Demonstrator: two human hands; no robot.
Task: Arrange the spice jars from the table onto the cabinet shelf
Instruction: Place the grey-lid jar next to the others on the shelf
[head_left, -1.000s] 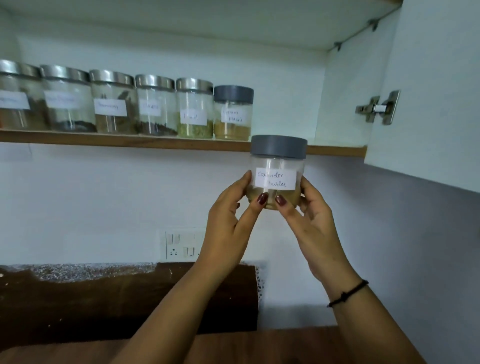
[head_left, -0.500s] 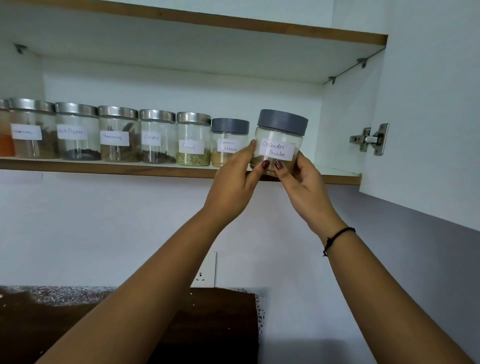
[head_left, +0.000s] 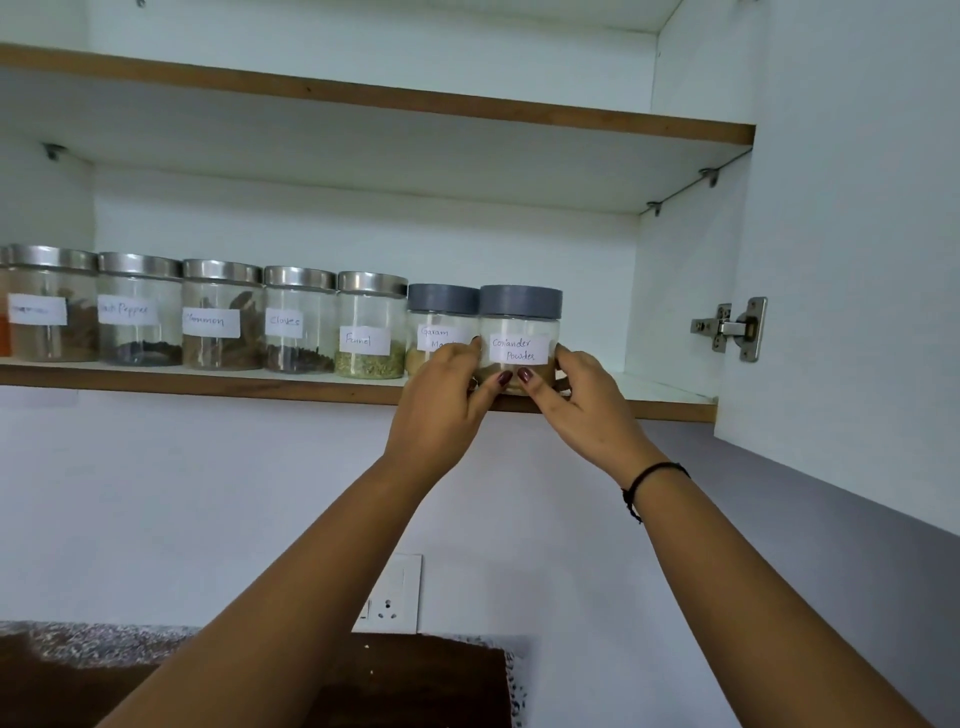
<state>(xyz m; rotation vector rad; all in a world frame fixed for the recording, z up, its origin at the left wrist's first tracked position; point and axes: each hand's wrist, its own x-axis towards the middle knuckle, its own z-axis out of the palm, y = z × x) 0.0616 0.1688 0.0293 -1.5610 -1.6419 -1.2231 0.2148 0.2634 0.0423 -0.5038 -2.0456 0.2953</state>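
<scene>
Both my left hand (head_left: 441, 402) and right hand (head_left: 582, 400) grip the coriander jar (head_left: 519, 338) on the shelf (head_left: 208, 382), touching the garam masala jar (head_left: 440, 325). Square label forward, then release.

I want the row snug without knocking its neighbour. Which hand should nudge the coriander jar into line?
Right hand, probably: it cups the coriander jar's free side, while the left hand is wedged against the garam masala jar.
</scene>
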